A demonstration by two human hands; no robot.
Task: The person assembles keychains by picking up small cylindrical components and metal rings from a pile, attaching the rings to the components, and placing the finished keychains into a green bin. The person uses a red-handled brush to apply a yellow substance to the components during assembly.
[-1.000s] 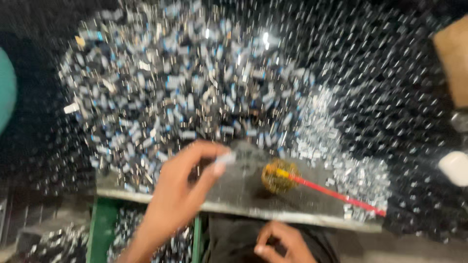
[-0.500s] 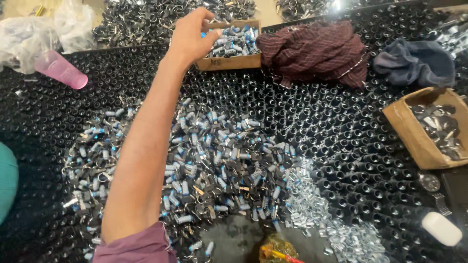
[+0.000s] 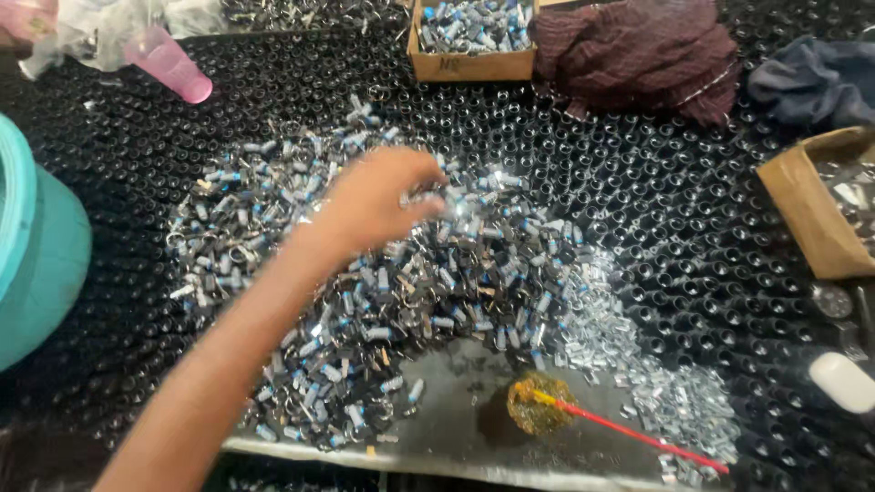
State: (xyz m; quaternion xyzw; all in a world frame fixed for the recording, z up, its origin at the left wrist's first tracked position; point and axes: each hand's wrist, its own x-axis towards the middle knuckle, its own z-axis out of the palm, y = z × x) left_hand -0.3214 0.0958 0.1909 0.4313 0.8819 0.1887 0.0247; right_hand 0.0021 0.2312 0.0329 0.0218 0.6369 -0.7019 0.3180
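Small metal pieces (image 3: 383,301), silvery with blue ends, lie heaped in a broad pile across the middle of the bench (image 3: 674,228), whose top is a dark field of close-set round studs. Nearest the camera, a grey flat plate (image 3: 456,428) carries the pile's near edge, and on it sits a yellowish wad (image 3: 540,404) with a red stick (image 3: 638,435) pointing away to the right. A patch of plain silver pieces (image 3: 629,355) spreads just right of the pile. The left hand (image 3: 378,202) reaches over the heap with fingers curled down; it is blurred, so I cannot tell whether it pinches anything. The right hand is out of view. Further off stand a teal tub (image 3: 41,264) at left, a pink cup (image 3: 169,66), a cardboard box (image 3: 474,64) holding more pieces, and a maroon cloth (image 3: 638,55).
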